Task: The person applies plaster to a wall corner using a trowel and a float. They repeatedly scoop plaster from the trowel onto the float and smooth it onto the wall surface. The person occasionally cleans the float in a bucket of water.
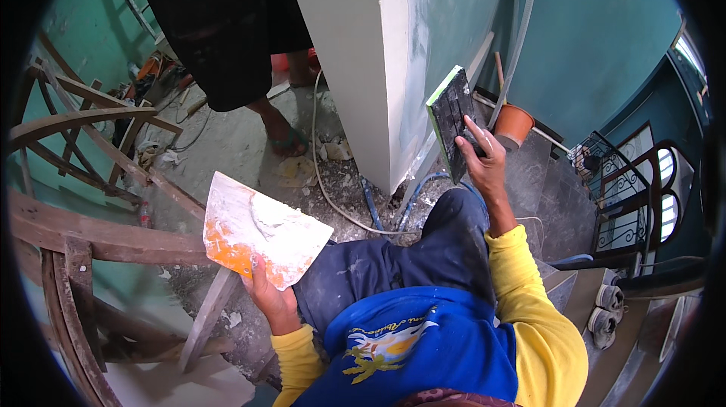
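Note:
My left hand is closed on the lower edge of a flat orange board smeared with white putty, its thumb lying on the face. The board is tilted beside my left thigh. My right hand grips a black float with a bright green layer along its edge. White smears show on the float and on my fingers. It is held up, close to the painted wall, apart from it or touching I cannot tell. A white corner edge of that wall stands in front of me.
Another person in black clothing stands behind the corner, a sandalled foot on the dusty floor. Curved wooden frames crowd the left. Hoses run by my knees. An orange bucket, stairs and shoes lie right.

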Tool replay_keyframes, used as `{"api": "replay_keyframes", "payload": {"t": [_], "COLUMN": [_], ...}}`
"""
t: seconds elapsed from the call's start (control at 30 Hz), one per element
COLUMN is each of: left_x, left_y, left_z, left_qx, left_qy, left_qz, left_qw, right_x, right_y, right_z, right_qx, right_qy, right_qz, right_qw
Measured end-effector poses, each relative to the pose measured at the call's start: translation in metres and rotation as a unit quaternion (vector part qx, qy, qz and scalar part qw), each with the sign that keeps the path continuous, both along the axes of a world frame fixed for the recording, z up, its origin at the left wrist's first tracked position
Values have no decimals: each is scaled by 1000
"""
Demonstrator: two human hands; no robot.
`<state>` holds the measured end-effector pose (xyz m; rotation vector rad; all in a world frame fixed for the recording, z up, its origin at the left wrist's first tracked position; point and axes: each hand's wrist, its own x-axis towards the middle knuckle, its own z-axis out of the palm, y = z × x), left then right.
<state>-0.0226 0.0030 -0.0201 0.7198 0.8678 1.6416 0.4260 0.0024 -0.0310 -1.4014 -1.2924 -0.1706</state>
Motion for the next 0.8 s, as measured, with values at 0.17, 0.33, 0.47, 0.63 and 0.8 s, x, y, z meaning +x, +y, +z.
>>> {"api": "replay_keyframes", "payload": {"t": [0.17,0.33,0.47,0.63,0.8], "left_x": [5,13,8,-1,-2], "left_y": [-7,-11,-15,-16,-14], "left_z": [9,12,7,3,6], "left_qx": [-8,-15,-20,-27,-14], "left_qy": [8,3,5,23,20], "left_qz": [1,1,9,16,2], "left_qw": [1000,1000,1000,999,1000], "right_x": [-19,-39,-50,-42,-35], "right_y": [12,34,50,70,68], "right_z": [2,1,3,-9,-25], "right_qx": [12,30,41,39,55], "right_qy": [-28,-58,-61,-22,70], "right_qz": [10,43,55,38,21], "right_qw": [999,997,996,998,996]}}
